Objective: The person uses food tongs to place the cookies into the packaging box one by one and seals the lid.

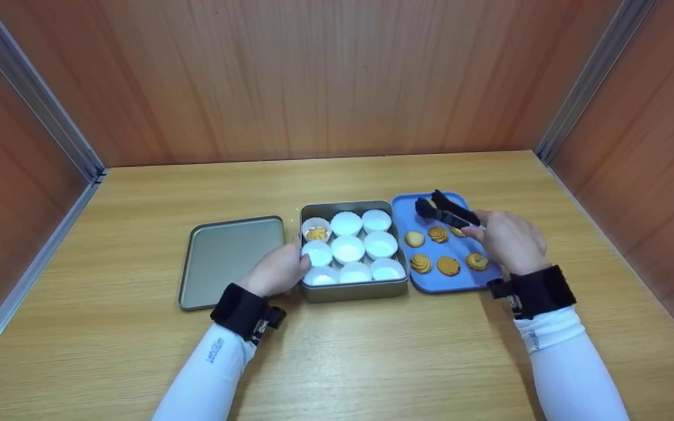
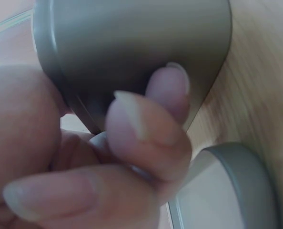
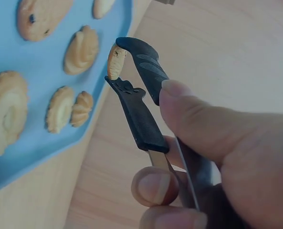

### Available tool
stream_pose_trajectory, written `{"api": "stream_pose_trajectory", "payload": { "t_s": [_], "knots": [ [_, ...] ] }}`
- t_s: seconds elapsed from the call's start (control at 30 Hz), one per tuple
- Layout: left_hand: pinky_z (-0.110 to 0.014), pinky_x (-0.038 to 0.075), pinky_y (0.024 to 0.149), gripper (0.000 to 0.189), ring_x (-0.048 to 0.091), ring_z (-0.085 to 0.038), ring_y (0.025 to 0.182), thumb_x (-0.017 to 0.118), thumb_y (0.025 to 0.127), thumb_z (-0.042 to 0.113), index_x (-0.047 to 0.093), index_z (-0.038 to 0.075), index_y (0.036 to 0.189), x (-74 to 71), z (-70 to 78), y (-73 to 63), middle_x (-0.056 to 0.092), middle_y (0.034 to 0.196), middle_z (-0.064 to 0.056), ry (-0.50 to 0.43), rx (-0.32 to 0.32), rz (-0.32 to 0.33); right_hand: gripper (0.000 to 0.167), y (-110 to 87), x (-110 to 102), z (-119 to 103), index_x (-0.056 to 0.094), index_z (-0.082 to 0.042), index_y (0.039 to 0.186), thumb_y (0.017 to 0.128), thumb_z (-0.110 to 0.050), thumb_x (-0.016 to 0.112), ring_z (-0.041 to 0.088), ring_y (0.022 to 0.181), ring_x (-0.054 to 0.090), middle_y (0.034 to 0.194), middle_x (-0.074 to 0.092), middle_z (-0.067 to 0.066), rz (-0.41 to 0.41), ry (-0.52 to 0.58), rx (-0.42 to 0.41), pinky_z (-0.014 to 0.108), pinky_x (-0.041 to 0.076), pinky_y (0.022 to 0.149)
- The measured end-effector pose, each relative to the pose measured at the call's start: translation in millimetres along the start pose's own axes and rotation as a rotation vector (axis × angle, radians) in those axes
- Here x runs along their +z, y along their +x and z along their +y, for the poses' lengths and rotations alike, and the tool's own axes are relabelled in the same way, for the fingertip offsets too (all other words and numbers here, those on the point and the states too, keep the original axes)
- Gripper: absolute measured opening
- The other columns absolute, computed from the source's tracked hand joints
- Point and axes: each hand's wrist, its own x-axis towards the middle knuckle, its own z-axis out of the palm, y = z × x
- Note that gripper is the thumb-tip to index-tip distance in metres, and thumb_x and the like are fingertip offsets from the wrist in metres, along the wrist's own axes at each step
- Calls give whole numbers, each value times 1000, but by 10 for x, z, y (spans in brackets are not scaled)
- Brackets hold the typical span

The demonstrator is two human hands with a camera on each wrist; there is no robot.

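Observation:
My left hand (image 1: 278, 269) grips the left wall of a rectangular metal tin (image 1: 356, 290), thumb at the rim and fingers against the outside wall (image 2: 136, 33). White paper cups (image 1: 347, 249) fill the tin in rows. A golden piped cookie (image 1: 316, 234) sits in the far-left cup. In my right hand (image 1: 512, 241) is a pair of black-tipped tongs (image 3: 141, 114), above the blue tray (image 1: 442, 285). Between the tong tips, a small cookie (image 3: 116, 62) is pinched, seen edge-on in the right wrist view. Several cookies (image 1: 448, 266) of different shapes lie on the tray.
Left of the tin lies its flat metal lid (image 1: 231, 251), inner side up, close to my left hand. Tray and tin stand side by side on the wooden table (image 1: 372, 356). Wood-grain panels (image 1: 337, 82) enclose the back and both sides.

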Motion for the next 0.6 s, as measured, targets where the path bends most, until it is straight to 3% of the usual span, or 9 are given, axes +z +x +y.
{"api": "stream_pose_trajectory", "payload": {
  "t_s": [0.17, 0.33, 0.47, 0.6],
  "knots": [
    [-29, 43, 46, 64, 52, -16, 43, 44, 104, 21, 16, -11, 153, -10, -4, 1, 58, 68, -8, 8, 17, 4, 55, -51, -71, -81, 57, -7, 140, 99, -43, 58, 21, 52, 40, 67, 45, 6, 45, -1, -31, 31, 29, 43],
    [-30, 44, 46, 66, 52, -17, 44, 44, 105, 22, 13, -9, 154, -18, -5, -4, 59, 67, -8, -12, 5, -2, 58, -118, -141, -258, 55, -9, 142, 98, -47, 57, 17, 47, 31, 61, 32, 1, 95, 12, -52, 28, 26, 41],
    [-30, 45, 47, 67, 53, -18, 45, 44, 105, 23, 12, -8, 155, -13, -10, -7, 59, 65, -9, -16, -10, -9, 55, -162, -130, -455, 59, -10, 138, 97, -46, 60, 15, 45, 31, 60, 34, 1, 139, 38, -126, 28, 25, 39],
    [-31, 46, 48, 67, 53, -19, 46, 44, 105, 24, 12, -6, 155, -9, -4, -6, 60, 67, -9, -19, -26, -12, 53, -153, -59, -673, 61, -12, 137, 96, -45, 61, 13, 43, 31, 60, 39, 0, 130, 48, -188, 27, 26, 38]
  ]
}}
